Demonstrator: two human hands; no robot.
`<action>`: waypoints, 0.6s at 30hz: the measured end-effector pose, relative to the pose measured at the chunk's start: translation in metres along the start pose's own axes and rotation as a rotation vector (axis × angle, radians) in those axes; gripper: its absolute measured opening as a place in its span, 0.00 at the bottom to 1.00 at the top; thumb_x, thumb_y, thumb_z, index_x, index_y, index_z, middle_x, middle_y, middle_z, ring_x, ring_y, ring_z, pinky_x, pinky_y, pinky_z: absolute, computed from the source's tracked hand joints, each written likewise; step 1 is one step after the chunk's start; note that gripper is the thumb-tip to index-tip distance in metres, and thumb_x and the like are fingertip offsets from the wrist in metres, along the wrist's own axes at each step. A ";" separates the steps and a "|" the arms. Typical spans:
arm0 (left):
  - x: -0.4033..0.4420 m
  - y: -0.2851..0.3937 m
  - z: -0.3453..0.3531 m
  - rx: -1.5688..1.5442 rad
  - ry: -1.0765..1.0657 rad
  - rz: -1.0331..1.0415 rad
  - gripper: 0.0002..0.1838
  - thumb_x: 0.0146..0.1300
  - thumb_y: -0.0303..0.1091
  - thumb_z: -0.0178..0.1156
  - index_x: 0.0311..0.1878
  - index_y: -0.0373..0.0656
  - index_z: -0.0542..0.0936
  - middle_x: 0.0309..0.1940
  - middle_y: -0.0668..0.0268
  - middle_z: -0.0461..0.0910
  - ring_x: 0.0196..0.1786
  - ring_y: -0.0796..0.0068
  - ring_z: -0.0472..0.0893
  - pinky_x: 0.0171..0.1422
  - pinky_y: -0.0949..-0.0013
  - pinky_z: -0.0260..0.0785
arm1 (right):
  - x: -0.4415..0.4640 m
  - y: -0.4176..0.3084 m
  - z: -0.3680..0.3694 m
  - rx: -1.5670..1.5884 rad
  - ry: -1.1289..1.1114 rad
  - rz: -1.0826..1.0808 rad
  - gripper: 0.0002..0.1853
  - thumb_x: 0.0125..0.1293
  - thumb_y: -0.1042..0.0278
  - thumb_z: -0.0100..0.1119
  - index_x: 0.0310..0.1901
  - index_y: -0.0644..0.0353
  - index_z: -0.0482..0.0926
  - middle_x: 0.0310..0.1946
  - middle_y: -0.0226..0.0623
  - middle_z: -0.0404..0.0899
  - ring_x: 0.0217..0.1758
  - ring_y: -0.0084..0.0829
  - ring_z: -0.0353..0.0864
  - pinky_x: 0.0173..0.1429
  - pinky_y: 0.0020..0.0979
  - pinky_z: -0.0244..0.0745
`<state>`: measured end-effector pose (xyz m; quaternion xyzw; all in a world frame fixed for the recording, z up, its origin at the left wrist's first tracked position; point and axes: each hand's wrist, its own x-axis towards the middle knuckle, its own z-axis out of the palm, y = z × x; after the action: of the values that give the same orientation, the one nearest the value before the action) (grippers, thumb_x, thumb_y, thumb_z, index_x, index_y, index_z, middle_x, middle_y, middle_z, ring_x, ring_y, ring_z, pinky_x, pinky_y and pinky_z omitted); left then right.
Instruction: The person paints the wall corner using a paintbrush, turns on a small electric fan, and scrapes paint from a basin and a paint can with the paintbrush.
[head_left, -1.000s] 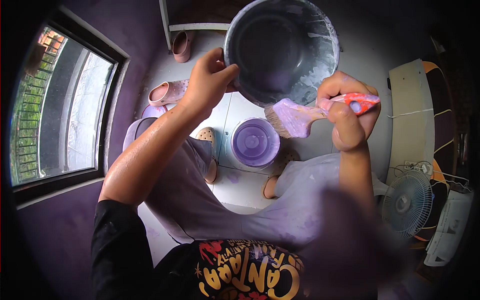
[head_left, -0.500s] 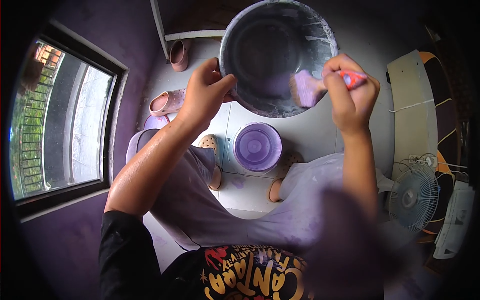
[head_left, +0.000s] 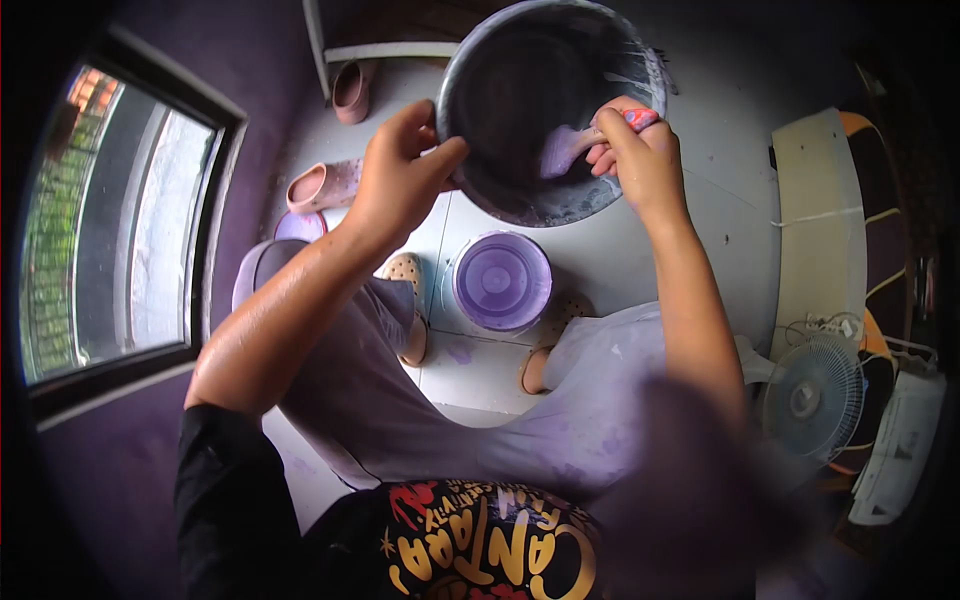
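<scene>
A large dark basin [head_left: 510, 110] with whitish paint smears is tilted towards me. My left hand [head_left: 408, 170] is closed on its left rim. In my right hand [head_left: 640, 155] is a paintbrush [head_left: 563, 150] with a red handle end and purple paint on it. The brush head is inside the basin, and its bristles are hard to make out against the dark inside. Below the basin, between my feet, a round bucket [head_left: 502, 280] of purple paint stands on the tiled floor.
Pink clogs [head_left: 352, 92] and a purple-stained round lid [head_left: 300, 227] lie at the left, near the window [head_left: 130, 230]. A fan [head_left: 812, 397] and cables are at the right, beside a pale board [head_left: 820, 220]. White-framed furniture [head_left: 395, 50] stands behind the basin.
The brush in my right hand has moved left and up, from in front of the basin to inside it. My left hand keeps hold of the rim. The view has shifted slightly.
</scene>
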<state>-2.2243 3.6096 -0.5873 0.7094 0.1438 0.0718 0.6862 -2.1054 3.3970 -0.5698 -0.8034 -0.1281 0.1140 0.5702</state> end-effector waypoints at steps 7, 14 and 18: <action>0.003 -0.012 -0.006 0.261 0.054 0.128 0.08 0.61 0.25 0.60 0.41 0.34 0.73 0.33 0.62 0.78 0.32 0.78 0.80 0.36 0.73 0.77 | 0.002 0.014 0.030 0.166 -0.115 0.040 0.11 0.64 0.61 0.54 0.30 0.61 0.75 0.19 0.35 0.78 0.19 0.22 0.78 0.25 0.20 0.67; 0.006 -0.003 -0.005 -0.049 -0.056 -0.044 0.08 0.62 0.26 0.62 0.42 0.37 0.75 0.35 0.60 0.82 0.38 0.73 0.84 0.44 0.68 0.80 | 0.008 -0.001 0.004 0.223 0.015 0.018 0.12 0.64 0.63 0.52 0.32 0.63 0.78 0.20 0.41 0.81 0.15 0.23 0.76 0.24 0.21 0.66; 0.006 0.005 -0.009 -0.155 -0.046 -0.074 0.07 0.64 0.26 0.61 0.42 0.37 0.74 0.36 0.60 0.81 0.38 0.71 0.84 0.47 0.65 0.81 | 0.007 -0.004 -0.021 0.233 0.174 -0.127 0.11 0.65 0.64 0.53 0.31 0.63 0.77 0.18 0.39 0.80 0.14 0.21 0.74 0.21 0.19 0.63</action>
<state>-2.2206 3.6198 -0.5824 0.6499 0.1480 0.0408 0.7444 -2.0916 3.3817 -0.5594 -0.7290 -0.1149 0.0216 0.6745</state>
